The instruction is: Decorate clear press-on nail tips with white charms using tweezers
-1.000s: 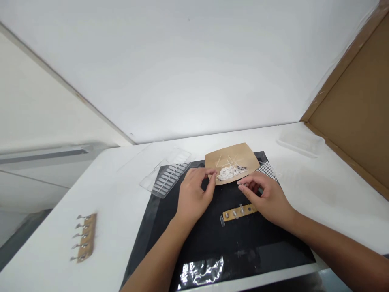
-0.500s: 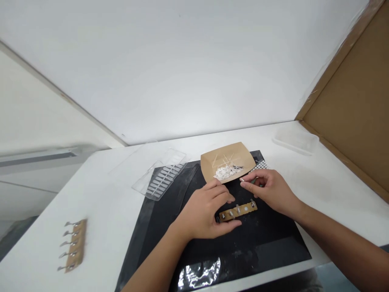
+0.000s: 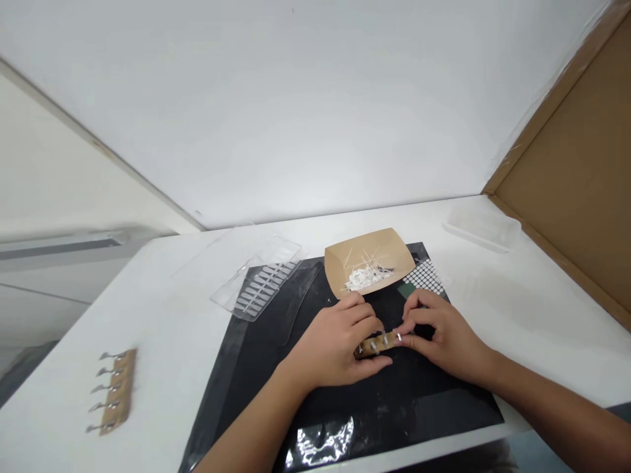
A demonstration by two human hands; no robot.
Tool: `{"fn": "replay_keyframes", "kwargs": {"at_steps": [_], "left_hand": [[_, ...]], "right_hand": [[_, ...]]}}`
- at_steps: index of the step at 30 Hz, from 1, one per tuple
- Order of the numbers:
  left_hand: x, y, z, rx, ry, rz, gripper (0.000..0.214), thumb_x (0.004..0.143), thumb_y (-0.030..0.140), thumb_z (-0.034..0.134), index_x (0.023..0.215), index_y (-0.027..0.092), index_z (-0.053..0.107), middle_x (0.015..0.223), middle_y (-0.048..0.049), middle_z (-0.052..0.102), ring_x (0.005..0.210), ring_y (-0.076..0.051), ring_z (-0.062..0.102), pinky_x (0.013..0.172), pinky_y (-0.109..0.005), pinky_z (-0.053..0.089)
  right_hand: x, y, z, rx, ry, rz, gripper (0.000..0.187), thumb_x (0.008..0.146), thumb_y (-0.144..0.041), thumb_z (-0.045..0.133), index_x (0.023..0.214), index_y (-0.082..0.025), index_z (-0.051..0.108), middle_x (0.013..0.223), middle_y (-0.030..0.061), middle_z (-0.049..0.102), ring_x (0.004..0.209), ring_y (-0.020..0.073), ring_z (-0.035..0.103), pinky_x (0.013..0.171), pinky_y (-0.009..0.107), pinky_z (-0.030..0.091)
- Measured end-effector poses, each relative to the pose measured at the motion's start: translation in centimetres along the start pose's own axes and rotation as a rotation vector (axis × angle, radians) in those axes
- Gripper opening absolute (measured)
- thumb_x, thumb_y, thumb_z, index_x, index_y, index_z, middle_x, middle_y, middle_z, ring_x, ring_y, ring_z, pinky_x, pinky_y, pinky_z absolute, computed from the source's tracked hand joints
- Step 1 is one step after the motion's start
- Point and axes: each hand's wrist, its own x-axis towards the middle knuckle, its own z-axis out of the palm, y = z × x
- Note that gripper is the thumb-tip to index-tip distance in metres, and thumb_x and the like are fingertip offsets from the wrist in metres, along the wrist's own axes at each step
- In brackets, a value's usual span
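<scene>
My left hand (image 3: 340,341) curves round the left end of a short brown strip (image 3: 365,348) lying on the black mat (image 3: 345,401), thumb on the near side and fingers on the far side. Several small clear upright pieces (image 3: 385,339) stand along the strip. At its right end, my right hand (image 3: 441,335) has thumb and fingertips pinched on a small, shiny whitish piece (image 3: 399,336). That piece touches or nearly touches the strip; fingers hide part of it. Just beyond sits a brown paper tray (image 3: 340,263) with white bits and thin sticks.
A clear plastic case (image 3: 261,282) of nail tips lies open at the mat's far left. White dots on a sheet (image 3: 426,277) show beside the tray. A second brown strip (image 3: 121,394) with metal stems lies left; a clear box lid (image 3: 480,230) sits far right.
My right hand has come down from near the tray's edge to the strip's right end, carrying the small whitish piece. My left hand has stayed around the strip.
</scene>
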Motion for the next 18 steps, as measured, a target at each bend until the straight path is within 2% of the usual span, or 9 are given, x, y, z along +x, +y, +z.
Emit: {"fn": "replay_keyframes", "kwargs": {"at_steps": [6,11,18], "left_hand": [[-0.2,-0.1,0.2,-0.012,-0.03,-0.052,0.03,0.09,0.044,0.078,0.105,0.02,0.069,0.092,-0.0054,0.071,0.094,-0.025,0.06,0.078,-0.036,0.053],[-0.2,0.1,0.5,-0.021,-0.076,-0.086,0.021,0.091,0.037,0.076,0.103,0.02,0.069,0.091,-0.0045,0.071,0.094,-0.024,0.06,0.077,-0.035,0.053],[-0.2,0.1,0.4,-0.027,-0.1,-0.103,0.018,0.091,0.033,0.076,0.103,0.021,0.068,0.091,-0.0037,0.071,0.095,-0.025,0.06,0.075,-0.034,0.052]], "right_hand": [[0.2,0.9,0.6,-0.048,-0.014,-0.014,0.011,0.085,-0.024,0.089,0.084,-0.024,0.079,0.096,0.0021,0.058,0.09,0.0192,0.061,0.08,0.035,0.049],[0.2,0.8,0.4,-0.098,-0.055,-0.033,0.012,0.084,-0.025,0.09,0.086,-0.024,0.078,0.096,0.0024,0.059,0.09,0.0194,0.061,0.079,0.034,0.048],[0.7,0.8,-0.8,-0.117,-0.131,-0.069,0.02,0.087,-0.029,0.088,0.104,-0.026,0.078,0.1,0.0029,0.062,0.094,0.0206,0.062,0.081,0.035,0.05]]}}
